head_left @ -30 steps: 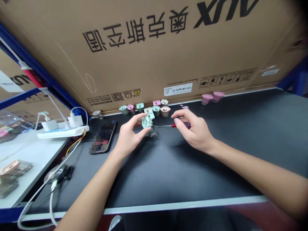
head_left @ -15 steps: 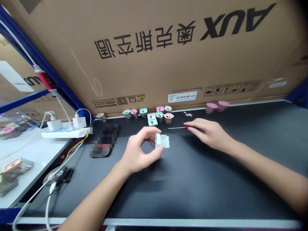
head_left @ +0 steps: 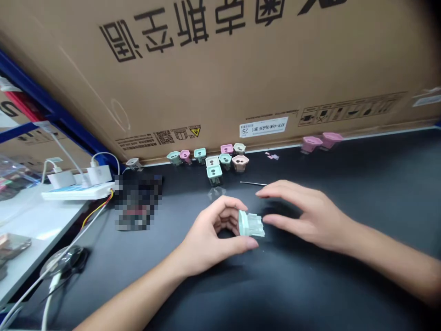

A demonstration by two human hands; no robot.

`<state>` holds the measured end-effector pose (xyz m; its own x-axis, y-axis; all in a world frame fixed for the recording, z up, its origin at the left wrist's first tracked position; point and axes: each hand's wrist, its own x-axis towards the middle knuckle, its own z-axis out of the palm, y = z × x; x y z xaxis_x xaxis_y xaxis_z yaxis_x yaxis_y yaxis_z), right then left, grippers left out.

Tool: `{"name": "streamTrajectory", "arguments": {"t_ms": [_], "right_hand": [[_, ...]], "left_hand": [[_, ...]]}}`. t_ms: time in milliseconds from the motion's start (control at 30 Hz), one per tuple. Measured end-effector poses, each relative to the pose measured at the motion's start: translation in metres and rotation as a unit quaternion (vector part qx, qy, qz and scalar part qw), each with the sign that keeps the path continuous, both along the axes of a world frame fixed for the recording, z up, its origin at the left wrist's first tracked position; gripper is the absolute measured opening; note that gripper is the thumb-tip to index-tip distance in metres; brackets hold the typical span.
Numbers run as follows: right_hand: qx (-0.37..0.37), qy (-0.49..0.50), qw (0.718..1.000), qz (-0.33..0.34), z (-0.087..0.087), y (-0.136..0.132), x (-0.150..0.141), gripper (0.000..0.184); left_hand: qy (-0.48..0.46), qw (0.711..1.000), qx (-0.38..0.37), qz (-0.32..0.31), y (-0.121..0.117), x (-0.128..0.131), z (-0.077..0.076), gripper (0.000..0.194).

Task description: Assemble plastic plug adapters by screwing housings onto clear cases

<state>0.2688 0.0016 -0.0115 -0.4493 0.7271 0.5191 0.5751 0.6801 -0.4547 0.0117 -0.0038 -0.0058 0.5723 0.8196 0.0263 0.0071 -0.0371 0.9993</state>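
Reference point: the cluster of plastic plug housings (head_left: 220, 161) at the back edge of the black desk (head_left: 120, 294), below a cardboard carton (head_left: 206, 69).

Left of the cluster: a white power strip (head_left: 77, 193) with two chargers plugged in, a phone (head_left: 138, 202) blurred beyond reading, and one small grey housing (head_left: 133, 162) at the back edge.

In front of the cluster: a clear plastic piece (head_left: 216, 193) lies on the desk. Further forward, the left hand (head_left: 210, 239) is curled, thumb and fingers closed on a pale green housing (head_left: 251, 225), which is the item in work. Its right end points toward the right hand (head_left: 303, 216), whose fingers are spread wide, just beside the housing. The thin shaft of a small screwdriver (head_left: 253, 183) runs from that hand toward the cluster; the handle is hidden, so any grip on it cannot be confirmed.

Right of the cluster: small pink scraps (head_left: 272, 156) and two pink housings (head_left: 320, 141), both at the back edge.

Count: nine housings stand in the cluster, one is in hand. Whether any are finished cannot be told. Both hands work well forward of the back edge, with a gap between them and the cluster.
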Motion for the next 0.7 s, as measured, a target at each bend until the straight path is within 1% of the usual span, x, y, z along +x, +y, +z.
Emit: {"name": "streamTrajectory", "arguments": {"t_ms": [100, 200, 267, 400, 600, 700], "right_hand": [[-0.025, 0.038, 0.998, 0.047, 0.006, -0.014, -0.010, 0.033], [-0.041, 0.063, 0.995, 0.061, 0.007, -0.015, -0.011, 0.027], [-0.049, 0.065, 0.995, 0.063, 0.006, -0.014, -0.010, 0.027], [-0.071, 0.058, 0.994, 0.068, 0.004, -0.014, -0.009, 0.027], [-0.082, 0.054, 0.992, 0.076, 0.003, -0.017, -0.012, 0.025], [-0.093, 0.055, 0.992, 0.069, 0.003, -0.018, -0.014, 0.026]], "left_hand": [[-0.027, 0.999, -0.036, -0.013, -0.001, 0.002, -0.004, 0.047], [-0.056, 0.997, -0.056, -0.013, -0.001, 0.002, -0.006, 0.047], [-0.072, 0.995, -0.064, -0.008, 0.001, 0.001, -0.006, 0.047], [-0.082, 0.995, -0.058, -0.006, 0.003, 0.002, -0.005, 0.048], [-0.064, 0.997, -0.045, -0.011, 0.000, 0.002, -0.005, 0.050], [-0.054, 0.998, -0.040, -0.015, 0.000, 0.001, -0.006, 0.048]]}}
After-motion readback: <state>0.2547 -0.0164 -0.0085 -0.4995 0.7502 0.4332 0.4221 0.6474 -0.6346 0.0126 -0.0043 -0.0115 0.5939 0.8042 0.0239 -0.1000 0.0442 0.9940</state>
